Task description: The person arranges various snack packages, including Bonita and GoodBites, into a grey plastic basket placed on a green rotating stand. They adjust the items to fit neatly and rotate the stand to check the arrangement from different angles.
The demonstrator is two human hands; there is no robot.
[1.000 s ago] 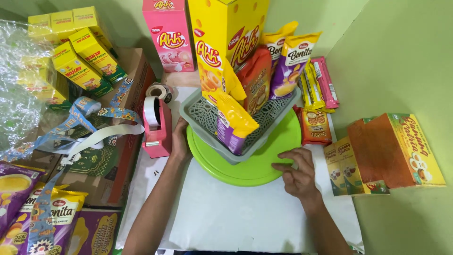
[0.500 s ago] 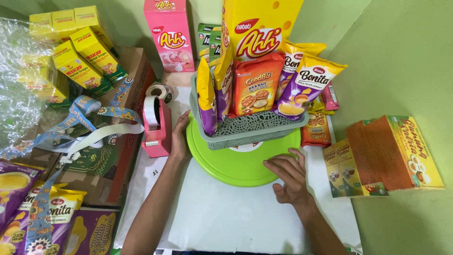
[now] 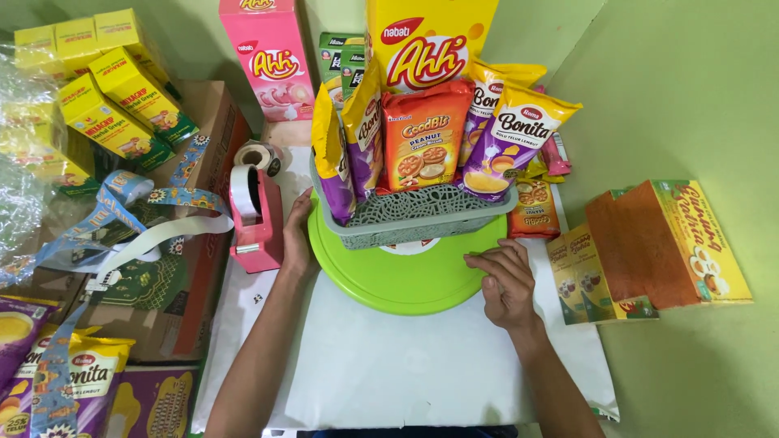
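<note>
A round, glossy lime-green plastic disc (image 3: 406, 280) lies flat on a white sheet (image 3: 389, 373). On the disc stands a grey basket (image 3: 414, 217) with lace-like perforated walls, filled with upright foil snack packs (image 3: 507, 142) and a tall yellow carton (image 3: 430, 45). The left hand (image 3: 297, 239) rests open against the disc's left rim, fingers extended, grasping nothing. The right hand (image 3: 507, 284) lies flat, fingertips on the disc's right rim, loosely curled, holding nothing. A pink tape dispenser (image 3: 256, 215) stands just beside the left hand.
</note>
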